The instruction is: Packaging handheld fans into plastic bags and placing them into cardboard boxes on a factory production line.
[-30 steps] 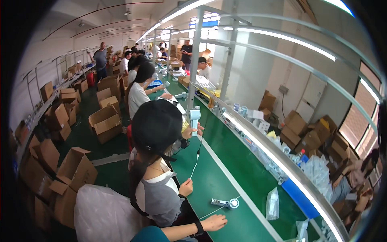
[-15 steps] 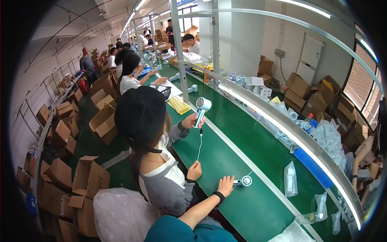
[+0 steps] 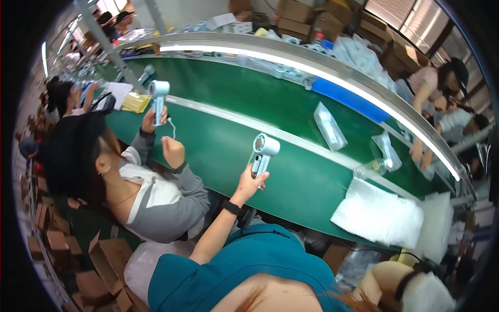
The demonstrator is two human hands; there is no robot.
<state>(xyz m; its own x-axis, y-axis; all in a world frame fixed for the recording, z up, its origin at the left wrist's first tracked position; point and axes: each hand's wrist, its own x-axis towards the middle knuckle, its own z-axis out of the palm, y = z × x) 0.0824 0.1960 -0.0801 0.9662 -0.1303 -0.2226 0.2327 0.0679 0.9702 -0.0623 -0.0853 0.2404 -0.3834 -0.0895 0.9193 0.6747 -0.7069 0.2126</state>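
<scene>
My left hand (image 3: pixel 248 184) is closed around the handle of a light blue handheld fan (image 3: pixel 266 146), holding it upright above the green worktop (image 3: pixel 210 138). The fan's round head points up, and a dark watch strap (image 3: pixel 231 208) circles my left wrist. I cannot make out my right hand; at the lower right a bare forearm (image 3: pixel 383 278) with a dark band shows, and whose it is I cannot tell. On my left, a co-worker in a black cap holds a similar light blue fan (image 3: pixel 159 96). A white cable (image 3: pixel 172 127) hangs by that co-worker's hands.
White bubble wrap (image 3: pixel 379 213) lies on the right of the worktop. Beyond a pale divider, a clear bag (image 3: pixel 329 127) rests on the green belt near a blue tray (image 3: pixel 351 99). A lit rail (image 3: pixel 291 58) arches above. Cardboard boxes (image 3: pixel 106 265) stand at lower left.
The fan that lay flat under my left hand is now gripped and raised off the worktop. My view has swung right and down, bringing in the bubble wrap.
</scene>
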